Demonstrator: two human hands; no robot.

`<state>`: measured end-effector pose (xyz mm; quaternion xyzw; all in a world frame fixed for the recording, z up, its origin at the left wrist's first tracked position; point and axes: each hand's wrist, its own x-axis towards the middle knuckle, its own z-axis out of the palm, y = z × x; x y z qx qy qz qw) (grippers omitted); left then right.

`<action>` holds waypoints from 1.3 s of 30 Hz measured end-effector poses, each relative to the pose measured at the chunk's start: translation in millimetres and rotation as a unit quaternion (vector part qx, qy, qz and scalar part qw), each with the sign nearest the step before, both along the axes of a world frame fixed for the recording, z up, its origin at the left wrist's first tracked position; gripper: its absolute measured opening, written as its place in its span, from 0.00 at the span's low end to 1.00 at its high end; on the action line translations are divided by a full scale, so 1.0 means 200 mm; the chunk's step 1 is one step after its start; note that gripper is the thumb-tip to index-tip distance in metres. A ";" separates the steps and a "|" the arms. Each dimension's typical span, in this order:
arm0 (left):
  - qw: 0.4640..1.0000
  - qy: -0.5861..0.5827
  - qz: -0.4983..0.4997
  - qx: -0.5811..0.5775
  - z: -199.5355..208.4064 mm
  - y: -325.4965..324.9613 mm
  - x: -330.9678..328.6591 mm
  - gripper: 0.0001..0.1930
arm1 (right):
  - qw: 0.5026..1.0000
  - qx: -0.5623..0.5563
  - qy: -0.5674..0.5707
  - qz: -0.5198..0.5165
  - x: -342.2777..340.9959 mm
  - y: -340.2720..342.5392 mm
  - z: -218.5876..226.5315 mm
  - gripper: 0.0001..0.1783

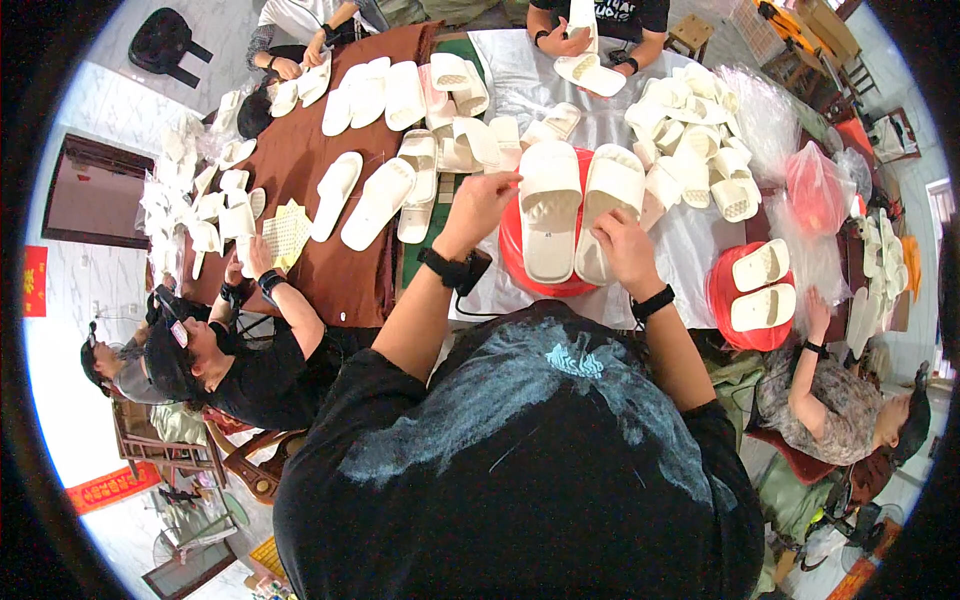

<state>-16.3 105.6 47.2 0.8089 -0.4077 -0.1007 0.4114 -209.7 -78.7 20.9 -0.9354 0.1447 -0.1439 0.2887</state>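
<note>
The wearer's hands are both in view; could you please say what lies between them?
The head view shows the left white slipper and part of the right white slipper between the left hand and right hand, over a round red support.

- The head view looks from the wearer's head, through the left of two side-by-side fisheye cameras.
- It faces down and forward, upright, over the wearer's black shirt (520, 470) onto the table (515, 80).
- The shirt is nearest, filling the lower middle; the left hand (482, 212) and right hand (625, 250) show near the centre.
- The wide lens bends the surroundings toward a round, dark border.
</note>
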 end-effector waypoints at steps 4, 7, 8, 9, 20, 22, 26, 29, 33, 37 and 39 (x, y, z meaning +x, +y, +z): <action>0.997 -0.011 0.064 0.041 -0.02 -0.08 0.14 0.11 | 0.999 -0.044 0.009 -0.005 0.02 0.00 0.03 0.07; 0.998 -0.018 0.045 0.050 0.00 -0.20 0.22 0.14 | 0.998 -0.065 -0.007 -0.002 0.03 -0.01 0.03 0.07; 0.993 -0.062 0.058 0.076 -0.05 -0.25 0.26 0.14 | 0.998 -0.059 0.004 -0.004 0.04 -0.02 0.03 0.06; 0.993 -0.064 0.058 0.075 -0.08 -0.30 0.29 0.14 | 0.998 -0.052 0.016 -0.009 0.04 -0.02 0.03 0.05; 0.993 0.023 -0.020 0.113 -0.29 -0.64 0.46 0.11 | 0.995 -0.102 0.000 0.004 0.05 -0.05 -0.02 0.06; 0.994 -0.009 -0.024 0.110 -0.28 -0.67 0.46 0.10 | 0.994 -0.108 -0.008 0.010 0.04 -0.06 -0.04 0.07; 0.991 -0.005 -0.002 0.136 -0.24 -0.69 0.45 0.11 | 0.994 -0.111 0.017 0.016 0.04 -0.05 -0.04 0.08; 0.986 0.000 0.027 0.165 -0.24 -0.67 0.46 0.14 | 0.993 -0.117 0.003 0.021 0.04 -0.06 -0.05 0.08; 0.976 0.039 0.005 0.214 -0.27 -0.66 0.49 0.19 | 0.993 -0.117 0.004 0.031 0.04 -0.06 -0.03 0.08; 0.982 0.079 -0.058 0.164 -0.34 -0.63 0.51 0.20 | 0.993 -0.115 0.009 0.032 0.04 -0.05 -0.03 0.09; 0.987 0.032 -0.051 0.151 -0.35 -0.64 0.51 0.18 | 0.992 -0.118 -0.010 0.033 0.04 -0.06 -0.04 0.08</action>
